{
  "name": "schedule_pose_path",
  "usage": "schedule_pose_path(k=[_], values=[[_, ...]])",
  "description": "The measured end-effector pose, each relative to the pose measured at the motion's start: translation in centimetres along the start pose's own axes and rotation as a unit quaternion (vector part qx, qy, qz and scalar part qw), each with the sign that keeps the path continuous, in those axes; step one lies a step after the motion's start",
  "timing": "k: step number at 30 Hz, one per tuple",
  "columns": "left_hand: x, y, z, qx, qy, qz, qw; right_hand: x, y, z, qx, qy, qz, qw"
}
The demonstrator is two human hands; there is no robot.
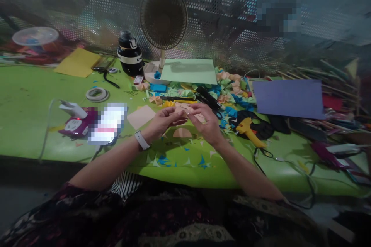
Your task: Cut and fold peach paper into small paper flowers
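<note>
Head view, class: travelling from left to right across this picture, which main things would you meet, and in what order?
Yellow paper, roll of tape, dark bottle, left hand, right hand, yellow glue gun, purple sheet.

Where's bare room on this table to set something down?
Widest free patch: left of the tape roll, in front of the yellow sheet. Smaller: between roll and peach sheet. Crowded: the middle, with cut paper; the right, around the glue gun.
</note>
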State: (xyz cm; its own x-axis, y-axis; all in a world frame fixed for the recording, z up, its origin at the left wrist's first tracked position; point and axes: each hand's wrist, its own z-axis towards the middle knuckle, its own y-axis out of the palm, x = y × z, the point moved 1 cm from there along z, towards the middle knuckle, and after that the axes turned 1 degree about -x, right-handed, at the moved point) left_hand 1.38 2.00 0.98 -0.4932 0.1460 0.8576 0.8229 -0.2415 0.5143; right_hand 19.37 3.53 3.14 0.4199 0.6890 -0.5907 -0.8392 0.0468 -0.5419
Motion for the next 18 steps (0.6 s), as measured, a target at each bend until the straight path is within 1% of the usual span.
schedule_pose_path(k=[4,8,12,18], values=[[0.07,0.23,-0.19,0.019,0.012,0.023,0.999,0.07,0.11,-0.38,0.008,0.008,0.010,1.000],[0.04,0.40,-0.35,0.017,0.010,0.044,0.999,-0.04,0.14,-0.56,0.015,0.001,0.024,1.000],[-0.04,0.36,-0.34,0.018,0.013,0.051,0.998,-0.27,0.19,-0.62,0.011,0.019,0.033,0.999],[-0.13,0.26,-0.30,0.017,0.017,0.045,0.999,-0.49,0.24,-0.66,0.018,0.015,0.043,0.999]])
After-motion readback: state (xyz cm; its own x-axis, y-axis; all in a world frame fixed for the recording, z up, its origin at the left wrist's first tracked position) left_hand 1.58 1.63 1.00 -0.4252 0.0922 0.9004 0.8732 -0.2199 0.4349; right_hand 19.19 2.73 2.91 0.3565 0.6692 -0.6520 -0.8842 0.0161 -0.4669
